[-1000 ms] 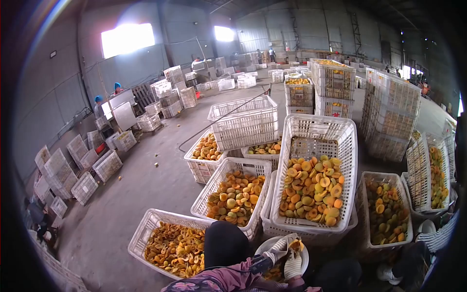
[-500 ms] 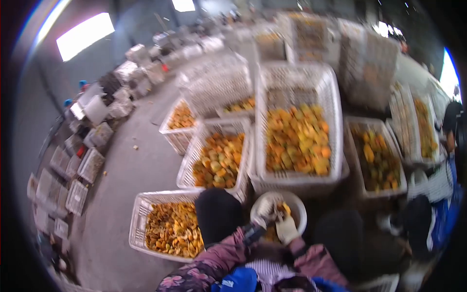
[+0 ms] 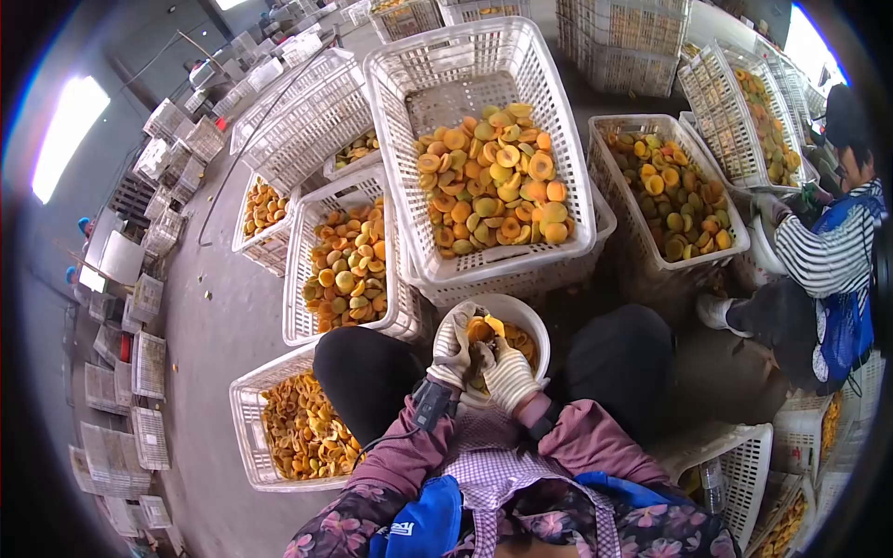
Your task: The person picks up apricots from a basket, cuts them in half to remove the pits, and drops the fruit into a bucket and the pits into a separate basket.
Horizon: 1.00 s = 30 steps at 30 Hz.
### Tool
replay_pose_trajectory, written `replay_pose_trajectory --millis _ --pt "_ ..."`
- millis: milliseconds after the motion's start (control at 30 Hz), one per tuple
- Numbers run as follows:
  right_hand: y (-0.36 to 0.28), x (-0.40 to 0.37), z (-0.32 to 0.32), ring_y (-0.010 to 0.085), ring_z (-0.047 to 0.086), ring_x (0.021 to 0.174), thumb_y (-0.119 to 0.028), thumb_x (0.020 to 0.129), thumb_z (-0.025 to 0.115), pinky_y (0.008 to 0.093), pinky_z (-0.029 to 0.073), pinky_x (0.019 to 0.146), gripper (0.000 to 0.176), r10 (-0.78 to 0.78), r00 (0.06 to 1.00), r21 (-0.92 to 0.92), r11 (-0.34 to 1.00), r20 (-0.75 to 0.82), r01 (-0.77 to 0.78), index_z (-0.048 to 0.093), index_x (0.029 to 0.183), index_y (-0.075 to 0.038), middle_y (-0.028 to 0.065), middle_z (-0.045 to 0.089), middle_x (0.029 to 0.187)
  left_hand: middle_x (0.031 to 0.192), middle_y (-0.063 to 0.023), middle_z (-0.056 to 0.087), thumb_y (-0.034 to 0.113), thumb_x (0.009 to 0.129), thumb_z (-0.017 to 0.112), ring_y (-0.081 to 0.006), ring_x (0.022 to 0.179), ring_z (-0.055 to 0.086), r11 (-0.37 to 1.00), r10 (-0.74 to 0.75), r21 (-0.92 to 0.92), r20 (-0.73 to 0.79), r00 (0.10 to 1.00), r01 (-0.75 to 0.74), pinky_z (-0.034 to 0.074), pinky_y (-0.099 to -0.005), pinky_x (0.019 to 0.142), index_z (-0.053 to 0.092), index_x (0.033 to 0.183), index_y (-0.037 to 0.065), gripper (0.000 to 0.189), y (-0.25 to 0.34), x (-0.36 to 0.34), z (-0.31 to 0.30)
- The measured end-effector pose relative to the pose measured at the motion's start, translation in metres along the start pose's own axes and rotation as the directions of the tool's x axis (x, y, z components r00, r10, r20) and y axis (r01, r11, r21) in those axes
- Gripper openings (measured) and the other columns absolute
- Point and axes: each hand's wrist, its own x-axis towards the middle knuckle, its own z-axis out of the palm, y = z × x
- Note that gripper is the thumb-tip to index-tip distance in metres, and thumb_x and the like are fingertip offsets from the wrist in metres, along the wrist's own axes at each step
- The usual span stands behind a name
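Observation:
Both gloved hands meet over a white bucket [image 3: 538, 325] between my knees, with orange fruit pieces inside it. My left hand [image 3: 452, 346], in a soiled glove, is closed around an orange apricot piece [image 3: 480, 329]. My right hand [image 3: 511, 374], in a striped off-white glove, presses its fingers together close against the fruit; something dark and small shows at its fingertips, too hidden to name. Just beyond the bucket, a large white crate [image 3: 579, 244] holds apricot halves [image 3: 493, 186]. Beside my left knee, a low crate [image 3: 244, 423] holds darker, shrivelled-looking orange pieces [image 3: 312, 428].
More fruit crates stand at left [image 3: 296, 279] and right [image 3: 735, 249]. A co-worker in a striped sleeve [image 3: 823, 244] sits at right by another bucket [image 3: 765, 246]. A crate holding a clear bottle [image 3: 713, 485] is near my right side. Stacked crates [image 3: 149, 367] line the far left.
The view has tilted downward and turned, so the crates sit differently in it and more of my lap and the co-worker shows. Both hands stay together over the bucket.

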Motion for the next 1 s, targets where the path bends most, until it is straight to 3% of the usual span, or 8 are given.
replay_pose_trajectory --millis 200,367,467,500,567,600,767,1000 --pt "0.015 -0.001 0.014 0.0216 0.055 0.078 -0.025 0.091 0.05 0.0313 0.046 0.072 0.031 0.082 0.974 0.169 0.978 0.212 -0.119 0.054 0.108 0.001 0.0115 0.062 0.089 0.1 -0.0086 0.057 0.039 0.094 0.029 -0.0225 0.094 0.055 0.989 -0.007 -0.142 -0.338 0.941 -0.043 0.046 -0.0367 0.084 0.051 0.108 0.006 0.042 -0.008 0.03 -0.028" --pt "-0.003 0.001 0.002 0.0111 0.045 0.051 -0.037 0.09 0.051 0.0284 0.038 0.046 0.031 0.088 0.996 0.649 0.759 -0.03 -0.047 0.058 0.099 -0.008 -0.0025 0.048 0.061 0.123 -0.0158 0.052 0.048 0.093 0.028 -0.0265 0.113 0.05 0.32 0.172 -0.883 -0.304 0.937 -0.345 0.043 -0.0404 0.092 0.048 0.117 0.004 0.054 0.095 0.064 -0.027" --pt "-0.023 0.004 -0.014 0.0087 0.039 0.042 -0.037 0.09 0.051 0.0236 0.032 0.037 0.024 0.388 0.873 0.731 0.496 0.296 -0.469 0.056 0.09 -0.013 -0.0035 0.047 0.059 0.097 -0.0081 0.061 0.039 0.093 0.035 -0.0221 0.087 0.058 0.785 0.181 -0.619 0.2 0.963 -0.019 0.047 -0.0329 0.08 0.057 0.103 0.008 0.04 0.076 0.136 -0.019" --pt "-0.019 0.007 -0.011 0.0087 0.039 0.042 -0.037 0.09 0.051 0.0236 0.032 0.037 0.024 0.381 0.874 0.728 0.5 0.301 -0.469 0.056 0.09 -0.013 -0.0035 0.047 0.059 0.075 -0.0031 0.054 0.028 0.091 0.043 -0.0163 0.068 0.052 0.999 -0.02 0.041 -0.122 0.992 0.025 0.046 -0.0259 0.062 0.056 0.089 0.008 0.024 0.078 0.151 0.011" --pt "-0.009 0.013 0.002 0.011 0.042 0.038 -0.034 0.091 0.05 0.0257 0.034 0.034 0.023 0.367 0.918 0.704 0.614 0.147 -0.358 0.052 0.084 -0.013 -0.0021 0.047 0.054 0.091 -0.0105 0.058 0.026 0.088 0.047 -0.0211 0.088 0.055 0.358 -0.199 0.934 0.09 0.976 -0.013 0.047 -0.0315 0.078 0.056 0.105 0.008 0.027 0.02 0.216 -0.03" --pt "-0.011 0.014 -0.002 0.0105 0.044 0.04 -0.037 0.091 0.05 0.0252 0.035 0.035 0.025 0.449 0.824 0.754 0.389 0.346 -0.529 0.051 0.08 -0.014 -0.0021 0.048 0.055 0.106 -0.0179 0.06 0.025 0.085 0.049 -0.0275 0.104 0.056 -0.259 -0.377 0.953 0.048 0.925 -0.155 0.045 -0.0355 0.09 0.054 0.118 0.007 0.039 0.009 0.231 -0.022" --pt "-0.022 0.016 -0.015 0.0101 0.04 0.035 -0.039 0.088 0.055 0.0242 0.031 0.033 0.026 0.454 0.82 0.722 0.428 0.349 -0.544 0.05 0.083 -0.014 -0.0019 0.045 0.051 0.14 -0.0172 0.034 0.034 0.073 0.059 -0.0358 0.127 0.035 -0.148 -0.423 0.964 -0.265 0.866 0.222 0.032 -0.0429 0.103 0.045 0.13 0.01 0.064 -0.018 0.249 -0.031" --pt "-0.018 0.01 -0.017 0.0121 0.041 0.036 -0.044 0.086 0.056 0.0257 0.034 0.033 0.032 0.393 0.841 0.714 0.457 0.372 -0.53 0.048 0.075 -0.015 -0.0014 0.046 0.053 0.114 -0.0163 0.059 0.034 0.075 0.059 -0.0314 0.109 0.054 -0.153 -0.429 0.977 -0.203 0.88 0.15 0.043 -0.0386 0.089 0.06 0.113 0.009 0.046 0.001 0.225 -0.031"
